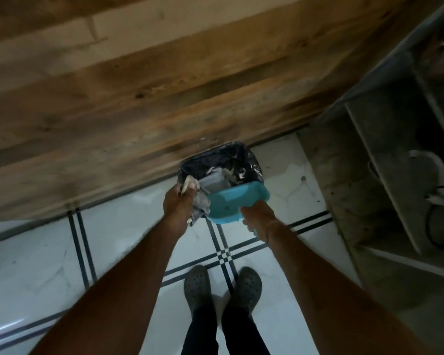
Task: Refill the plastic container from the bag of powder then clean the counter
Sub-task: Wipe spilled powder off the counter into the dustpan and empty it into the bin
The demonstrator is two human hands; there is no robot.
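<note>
A small bin lined with a black bag [218, 160] stands on the floor against a wooden panel, with scraps of rubbish inside. My right hand [258, 219] grips the handle of a turquoise dustpan [231, 203], whose front edge is tilted over the bin's near rim. My left hand [178, 203] grips a crumpled grey cloth [200, 204] right beside the dustpan at the bin's left side. The container, the powder bag and the counter are out of view.
White floor tiles with dark double lines [223, 254] lie underfoot, where my two feet in grey clogs [222, 288] stand. A concrete shelf unit [385, 175] with a white pipe and a black cable fills the right side. The wooden panel [139, 85] spans the top.
</note>
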